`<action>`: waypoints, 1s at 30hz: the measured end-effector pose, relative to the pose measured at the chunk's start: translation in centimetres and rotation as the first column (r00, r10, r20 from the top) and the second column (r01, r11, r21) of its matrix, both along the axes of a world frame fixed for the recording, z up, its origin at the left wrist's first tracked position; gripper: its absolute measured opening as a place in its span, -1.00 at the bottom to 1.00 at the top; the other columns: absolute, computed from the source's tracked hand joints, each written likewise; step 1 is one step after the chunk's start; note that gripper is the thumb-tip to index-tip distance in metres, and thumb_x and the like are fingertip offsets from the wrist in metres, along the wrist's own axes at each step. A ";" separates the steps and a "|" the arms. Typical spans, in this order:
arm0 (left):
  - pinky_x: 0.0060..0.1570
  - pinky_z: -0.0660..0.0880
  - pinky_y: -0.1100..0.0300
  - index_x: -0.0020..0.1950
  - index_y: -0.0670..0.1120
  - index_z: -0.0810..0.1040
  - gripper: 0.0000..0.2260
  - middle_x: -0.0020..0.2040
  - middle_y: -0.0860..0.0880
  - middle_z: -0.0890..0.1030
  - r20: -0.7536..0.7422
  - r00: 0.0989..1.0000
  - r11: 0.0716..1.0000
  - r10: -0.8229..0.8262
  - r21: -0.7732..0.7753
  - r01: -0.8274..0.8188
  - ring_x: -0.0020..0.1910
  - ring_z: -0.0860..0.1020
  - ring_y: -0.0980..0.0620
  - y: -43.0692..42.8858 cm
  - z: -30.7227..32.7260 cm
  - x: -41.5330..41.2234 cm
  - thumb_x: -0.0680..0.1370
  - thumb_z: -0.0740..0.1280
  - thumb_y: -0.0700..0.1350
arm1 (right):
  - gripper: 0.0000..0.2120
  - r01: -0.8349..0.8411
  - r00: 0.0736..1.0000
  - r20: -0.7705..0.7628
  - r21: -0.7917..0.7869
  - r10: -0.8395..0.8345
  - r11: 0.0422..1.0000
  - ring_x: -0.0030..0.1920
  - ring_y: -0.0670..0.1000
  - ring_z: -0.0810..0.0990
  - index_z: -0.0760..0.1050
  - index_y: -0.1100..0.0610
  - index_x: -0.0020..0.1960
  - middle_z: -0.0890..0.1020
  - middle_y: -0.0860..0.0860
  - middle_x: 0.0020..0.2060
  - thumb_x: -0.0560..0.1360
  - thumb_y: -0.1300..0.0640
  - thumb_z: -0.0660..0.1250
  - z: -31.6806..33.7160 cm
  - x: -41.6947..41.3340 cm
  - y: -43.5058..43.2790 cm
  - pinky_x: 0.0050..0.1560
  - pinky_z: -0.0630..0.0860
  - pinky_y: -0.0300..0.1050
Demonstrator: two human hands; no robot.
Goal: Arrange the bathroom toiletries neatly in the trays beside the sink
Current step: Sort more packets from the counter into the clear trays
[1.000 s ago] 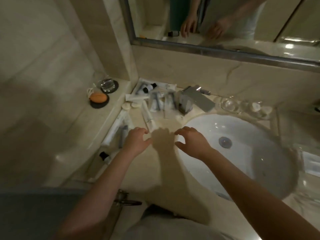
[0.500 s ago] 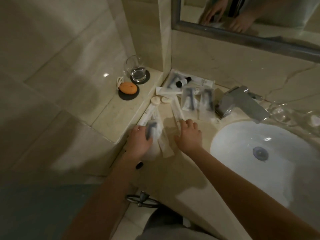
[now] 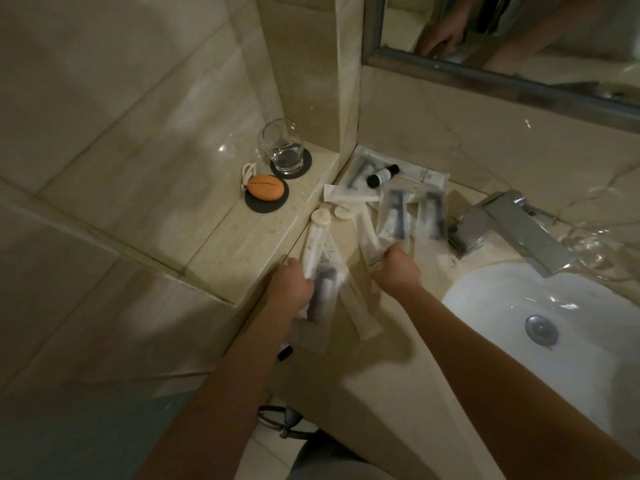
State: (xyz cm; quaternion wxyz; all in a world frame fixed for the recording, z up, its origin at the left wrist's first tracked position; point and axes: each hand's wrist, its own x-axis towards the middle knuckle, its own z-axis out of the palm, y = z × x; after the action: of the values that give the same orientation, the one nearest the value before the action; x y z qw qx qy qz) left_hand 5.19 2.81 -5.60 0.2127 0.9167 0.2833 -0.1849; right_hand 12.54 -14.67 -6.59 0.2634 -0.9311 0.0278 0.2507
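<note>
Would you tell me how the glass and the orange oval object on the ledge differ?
The glass is clear; the orange oval object is opaque. The glass stands upright and tall; the orange oval object lies low and flat. The orange oval object has a pale cord looped at its end; the glass has none. Both rest on dark round coasters on the ledge.

- Your left hand (image 3: 289, 284): fingertips hidden behind the clear packet (image 3: 323, 292); grip unconfirmed.
- That packet's dark contents: blurred, unidentifiable.
- Your right hand (image 3: 396, 270): fingertips hidden at the sachet (image 3: 393, 218) edge.
- Print on the white tube (image 3: 358, 308): too small to read.
- Glassware (image 3: 588, 244) beside the tap (image 3: 512, 230): blurred, form unclear.
</note>
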 end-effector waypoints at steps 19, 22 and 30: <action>0.10 0.52 -0.03 0.27 -0.17 0.44 -0.64 0.19 -0.19 0.54 0.071 0.973 0.969 0.217 -0.137 -0.206 0.14 0.53 -0.19 -0.1 3.3 -0.9 0.53 0.26 -0.04 | -0.67 0.096 0.995 -0.005 0.245 -0.098 0.965 -0.08 0.19 0.59 0.49 0.24 0.01 0.60 0.17 -0.11 0.54 -0.04 0.19 3.0 -2.2 -4.0 -0.01 0.53 0.06; 0.08 0.48 0.02 0.28 -0.21 0.43 -0.66 0.23 -0.21 0.52 0.163 0.950 0.955 0.267 -0.179 -0.237 0.20 0.50 -0.20 -0.4 4.4 -1.5 0.54 0.25 -0.11 | -0.66 0.089 0.990 0.089 0.192 -0.108 0.977 -0.16 0.16 0.56 0.50 0.23 -0.05 0.58 0.13 -0.19 0.56 -0.05 0.17 3.6 -3.0 -4.9 -0.16 0.45 -0.05; -0.22 0.41 0.17 0.10 -0.17 0.45 -0.82 0.00 -0.10 0.51 0.323 0.892 0.914 0.315 -0.356 -0.194 -0.03 0.50 -0.07 -3.4 7.7 -3.2 0.53 0.24 -0.14 | -0.76 0.134 0.974 0.090 0.501 -0.206 0.855 -0.46 -0.04 0.49 0.48 0.18 -0.17 0.57 0.08 -0.39 0.56 0.04 0.22 7.2 -6.4 -7.1 -0.46 0.39 -0.30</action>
State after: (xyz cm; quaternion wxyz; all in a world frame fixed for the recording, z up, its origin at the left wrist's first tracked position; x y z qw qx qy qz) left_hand 2.03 -0.61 2.08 0.4283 0.8435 0.3236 -0.0200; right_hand 6.14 -21.78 0.62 0.5142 -0.8423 0.0268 0.1592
